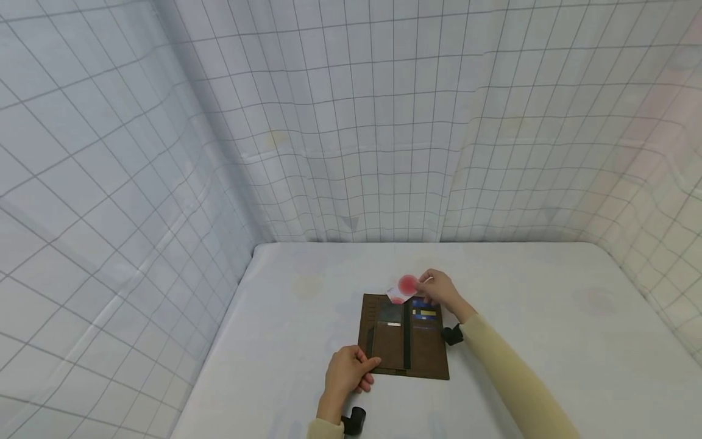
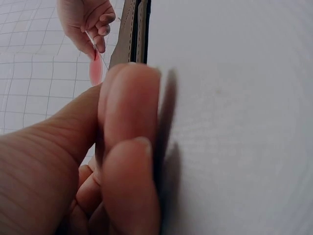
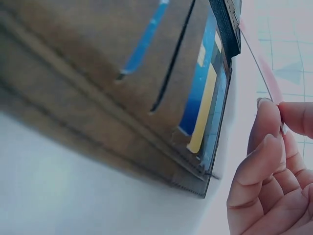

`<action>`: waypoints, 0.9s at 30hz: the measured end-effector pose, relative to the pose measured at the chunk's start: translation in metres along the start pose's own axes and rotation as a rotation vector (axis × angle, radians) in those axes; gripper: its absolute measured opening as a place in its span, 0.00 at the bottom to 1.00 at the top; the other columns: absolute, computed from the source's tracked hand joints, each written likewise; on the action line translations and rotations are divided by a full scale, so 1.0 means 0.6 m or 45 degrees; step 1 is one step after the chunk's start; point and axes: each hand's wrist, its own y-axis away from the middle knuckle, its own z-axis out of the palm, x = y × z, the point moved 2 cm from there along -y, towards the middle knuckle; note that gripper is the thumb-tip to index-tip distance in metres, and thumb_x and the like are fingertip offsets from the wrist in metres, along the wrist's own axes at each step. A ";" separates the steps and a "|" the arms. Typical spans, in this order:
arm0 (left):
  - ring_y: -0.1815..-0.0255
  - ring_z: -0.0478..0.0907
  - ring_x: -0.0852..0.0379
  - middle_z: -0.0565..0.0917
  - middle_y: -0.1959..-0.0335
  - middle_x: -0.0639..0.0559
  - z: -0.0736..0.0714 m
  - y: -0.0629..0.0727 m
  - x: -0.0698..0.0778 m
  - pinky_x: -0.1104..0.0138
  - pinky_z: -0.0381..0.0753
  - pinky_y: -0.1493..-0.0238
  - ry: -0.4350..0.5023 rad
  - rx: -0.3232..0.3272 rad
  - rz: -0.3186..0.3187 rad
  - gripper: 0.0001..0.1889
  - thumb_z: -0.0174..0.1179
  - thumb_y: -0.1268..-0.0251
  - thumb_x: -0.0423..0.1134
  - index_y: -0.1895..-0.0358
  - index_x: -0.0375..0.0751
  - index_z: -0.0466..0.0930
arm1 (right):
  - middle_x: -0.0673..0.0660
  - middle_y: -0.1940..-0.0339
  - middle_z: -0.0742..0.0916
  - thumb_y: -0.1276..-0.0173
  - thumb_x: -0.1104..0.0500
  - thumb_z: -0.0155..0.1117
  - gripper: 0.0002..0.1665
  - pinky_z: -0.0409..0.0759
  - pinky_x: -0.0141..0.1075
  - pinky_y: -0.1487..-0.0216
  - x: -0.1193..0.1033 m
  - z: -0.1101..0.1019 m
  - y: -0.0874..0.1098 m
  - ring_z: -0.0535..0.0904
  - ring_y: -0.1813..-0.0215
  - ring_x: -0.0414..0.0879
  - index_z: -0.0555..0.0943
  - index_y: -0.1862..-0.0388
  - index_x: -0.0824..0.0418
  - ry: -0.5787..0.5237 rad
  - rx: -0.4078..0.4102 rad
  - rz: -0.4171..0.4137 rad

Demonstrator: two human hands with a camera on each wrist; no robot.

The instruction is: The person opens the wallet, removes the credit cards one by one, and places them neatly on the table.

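A brown wallet (image 1: 389, 347) lies spread flat on the white table, with blue and yellow cards (image 1: 425, 313) in its right-hand slots. At its lower left corner my left hand (image 1: 348, 372) grips the edge, thumb on top and fingers curled at the border. My right hand (image 1: 440, 289) pinches a white card with a red round patch (image 1: 407, 285) between thumb and fingertips, at the wallet's top edge. In the right wrist view the card (image 3: 268, 81) shows nearly edge-on, beside the filled slots. The left wrist view shows mostly curled fingers (image 2: 131, 107).
The white tabletop (image 1: 290, 329) extends around the wallet on all sides. White curtains with a dark grid (image 1: 384, 152) hang behind the table and along both sides. A small black device (image 1: 355, 421) is strapped at the left wrist, another (image 1: 452, 335) at the right.
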 end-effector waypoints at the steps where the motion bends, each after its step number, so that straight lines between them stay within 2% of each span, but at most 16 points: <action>1: 0.93 0.76 0.60 0.78 0.91 0.56 0.000 0.000 0.000 0.67 0.74 0.91 -0.002 -0.002 0.003 0.17 0.68 0.43 0.46 0.77 0.40 0.73 | 0.55 0.75 0.85 0.34 0.60 0.61 0.10 0.75 0.35 0.79 0.001 -0.001 0.002 0.77 0.80 0.46 0.73 0.61 0.66 0.002 0.004 -0.006; 13: 0.93 0.75 0.60 0.78 0.92 0.56 0.001 0.001 0.000 0.67 0.74 0.91 -0.014 -0.002 0.002 0.17 0.68 0.43 0.46 0.78 0.40 0.73 | 0.60 0.74 0.86 0.33 0.61 0.61 0.09 0.74 0.34 0.80 0.004 -0.007 0.036 0.77 0.82 0.46 0.73 0.63 0.66 -0.115 0.017 -0.036; 17: 0.94 0.75 0.61 0.78 0.92 0.56 0.000 0.002 0.001 0.67 0.74 0.91 -0.010 -0.006 0.009 0.17 0.68 0.43 0.46 0.77 0.40 0.73 | 0.58 0.75 0.86 0.32 0.60 0.62 0.10 0.74 0.34 0.79 0.006 -0.006 0.044 0.78 0.81 0.46 0.73 0.62 0.66 -0.129 0.029 -0.052; 27: 0.94 0.75 0.61 0.78 0.92 0.56 -0.001 0.004 0.002 0.68 0.73 0.91 -0.002 -0.005 0.010 0.17 0.68 0.43 0.46 0.77 0.40 0.72 | 0.62 0.72 0.86 0.32 0.60 0.62 0.11 0.73 0.33 0.80 0.003 -0.025 0.059 0.79 0.79 0.49 0.71 0.62 0.66 -0.187 0.130 -0.085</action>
